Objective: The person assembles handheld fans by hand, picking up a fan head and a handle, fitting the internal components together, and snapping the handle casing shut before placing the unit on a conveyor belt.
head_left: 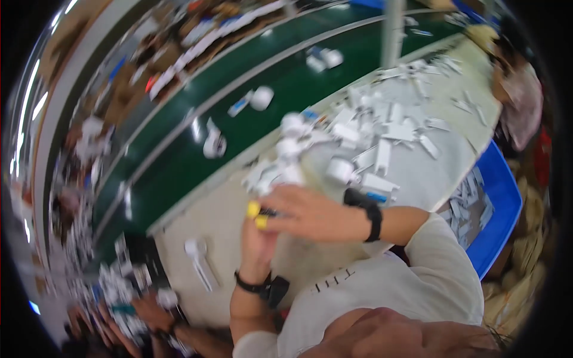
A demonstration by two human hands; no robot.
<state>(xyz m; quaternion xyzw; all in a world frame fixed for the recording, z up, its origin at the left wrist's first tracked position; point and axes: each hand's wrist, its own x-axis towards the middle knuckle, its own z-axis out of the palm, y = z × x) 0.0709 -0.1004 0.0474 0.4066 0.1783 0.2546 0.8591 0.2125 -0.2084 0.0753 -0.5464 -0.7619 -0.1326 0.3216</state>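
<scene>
Grip unclear, left hand (259,241) meets right hand (322,216), bare table (206,218) reaching left to the edge of the conveyor (250,128).

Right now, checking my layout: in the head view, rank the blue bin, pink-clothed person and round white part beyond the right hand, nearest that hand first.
1. Round white part: just beyond the right hand.
2. Blue bin: right, beside the table.
3. Pink-clothed person: far right, past the bin.
</scene>
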